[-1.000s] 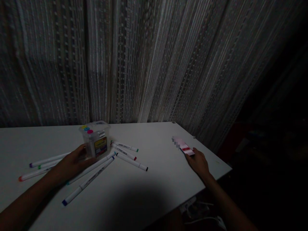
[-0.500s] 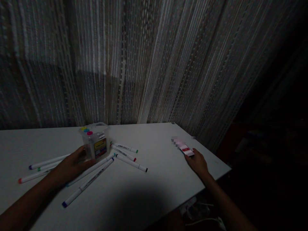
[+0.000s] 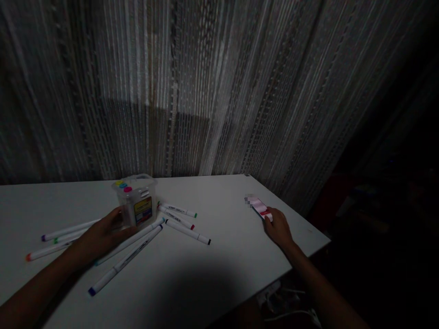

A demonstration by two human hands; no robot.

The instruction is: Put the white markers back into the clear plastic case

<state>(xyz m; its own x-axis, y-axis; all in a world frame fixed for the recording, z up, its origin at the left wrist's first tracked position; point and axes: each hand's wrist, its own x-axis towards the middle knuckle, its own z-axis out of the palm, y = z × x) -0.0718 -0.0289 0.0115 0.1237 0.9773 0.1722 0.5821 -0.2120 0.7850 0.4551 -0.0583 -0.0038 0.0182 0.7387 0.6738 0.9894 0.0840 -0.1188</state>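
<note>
In a dim room, a person's two bare hands are at a white worktop [image 3: 226,196]. On the left side, the left hand [image 3: 107,232] is curved part-closed around the lower part of a clear plastic container [image 3: 132,208], thumb along the base. The container stands upright with a coloured label on its front; yellow, blue and pink round ends [image 3: 127,189] show at its top. Near the worktop's right edge, the right hand [image 3: 279,228] is closed around the near end of a phone [image 3: 260,205], whose lit screen shows a red patch; whether the phone is lifted or resting is hard to tell. White markers lie around the container: three to its left, partly behind the left arm, two in front, and three fanned out to its right, including a black-ended marker [image 3: 188,232]. Behind hangs a striped curtain [image 3: 192,91].
</note>
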